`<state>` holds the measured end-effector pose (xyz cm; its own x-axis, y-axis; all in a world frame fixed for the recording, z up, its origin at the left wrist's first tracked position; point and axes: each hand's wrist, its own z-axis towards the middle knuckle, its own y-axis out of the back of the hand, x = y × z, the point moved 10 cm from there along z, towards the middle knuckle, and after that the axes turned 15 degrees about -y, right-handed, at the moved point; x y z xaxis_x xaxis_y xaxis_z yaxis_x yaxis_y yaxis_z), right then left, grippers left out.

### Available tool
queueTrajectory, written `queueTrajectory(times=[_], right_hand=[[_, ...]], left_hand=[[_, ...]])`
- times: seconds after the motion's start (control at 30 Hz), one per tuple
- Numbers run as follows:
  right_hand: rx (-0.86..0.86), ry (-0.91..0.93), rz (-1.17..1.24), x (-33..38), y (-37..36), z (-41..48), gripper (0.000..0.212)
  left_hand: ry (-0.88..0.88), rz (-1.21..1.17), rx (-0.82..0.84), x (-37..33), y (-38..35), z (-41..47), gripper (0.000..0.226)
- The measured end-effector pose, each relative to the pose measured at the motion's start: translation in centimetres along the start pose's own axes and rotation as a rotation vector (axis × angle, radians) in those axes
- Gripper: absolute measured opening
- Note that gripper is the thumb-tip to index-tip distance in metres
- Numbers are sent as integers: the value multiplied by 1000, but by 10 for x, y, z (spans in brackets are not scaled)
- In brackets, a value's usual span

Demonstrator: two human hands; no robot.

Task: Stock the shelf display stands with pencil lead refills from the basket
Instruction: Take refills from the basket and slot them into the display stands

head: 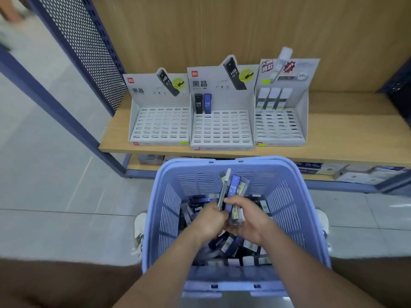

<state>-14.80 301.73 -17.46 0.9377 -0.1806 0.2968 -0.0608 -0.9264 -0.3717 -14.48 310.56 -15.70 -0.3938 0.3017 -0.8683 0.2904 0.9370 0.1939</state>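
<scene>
Above the basket (pixel 287 196), my left hand (pixel 210 222) pinches a clear refill (pixel 225 183) and my right hand (pixel 252 220) grips a blue refill (pixel 234 188), perhaps others too. Beyond the basket, three stands (pixel 222 130) sit on the shelf (pixel 340 138).

The basket (pixel 155 196) sits at 6 o'clock, before the shelf (pixel 333 134) at 12 o'clock. On the shelf, side by side: left stand (pixel 160 125) at 11 o'clock, middle stand (pixel 222 130) at 12, right stand (pixel 280 127) at 1. The middle stand's rear row holds two refills (pixel 202 103) at its left end; the right stand's rear row holds three refills (pixel 272 97). The basket holds loose refills (pixel 235 247). Above them, left hand (pixel 209 221) and right hand (pixel 251 221) touch, gripping the held refills (pixel 232 192).
</scene>
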Motion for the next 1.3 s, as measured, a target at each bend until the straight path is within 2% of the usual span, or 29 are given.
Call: queueTrajectory(times=[0.03, 0.17, 0.27, 0.4, 0.5, 0.63, 0.8, 0.87, 0.93, 1.03, 1.17, 1.3], right_hand=[[14, 23, -19, 4, -2, -3, 13], [72, 86, -25, 12, -11, -8, 20], [93, 134, -18, 17, -11, -10, 26], [56, 178, -38, 24, -9, -14, 18], [77, 193, 27, 29, -8, -10, 26], [67, 211, 147, 43, 0, -10, 19], [65, 253, 92, 56, -16, -12, 17], [7, 253, 89, 54, -15, -10, 14], [-48, 247, 129, 51, -8, -6, 15], [-116, 258, 146, 52, 2, -5, 26], [-82, 266, 100, 58, 2, -10, 30], [29, 251, 18, 64, -8, -19, 38]], left_hand=[[-19, 55, 19, -6, 0, 1, 7], [-88, 296, 96, -26, 1, 0, 23], [-68, 300, 172, -33, -4, -4, 20], [45, 249, 245, -32, -5, -8, 21], [95, 288, 247, -31, 4, -8, 20], [159, 370, 162, -26, 30, -6, 22], [-81, 1143, -56, -65, 39, -9, 25], [-138, 1280, -85, -71, 29, -11, 19], [-152, 1310, -55, -65, 23, -10, 22], [-238, 1180, -20, -59, 15, -10, 28], [-234, 506, -34, -55, 22, 2, 32], [-152, -92, -218, -61, 50, 3, 38]])
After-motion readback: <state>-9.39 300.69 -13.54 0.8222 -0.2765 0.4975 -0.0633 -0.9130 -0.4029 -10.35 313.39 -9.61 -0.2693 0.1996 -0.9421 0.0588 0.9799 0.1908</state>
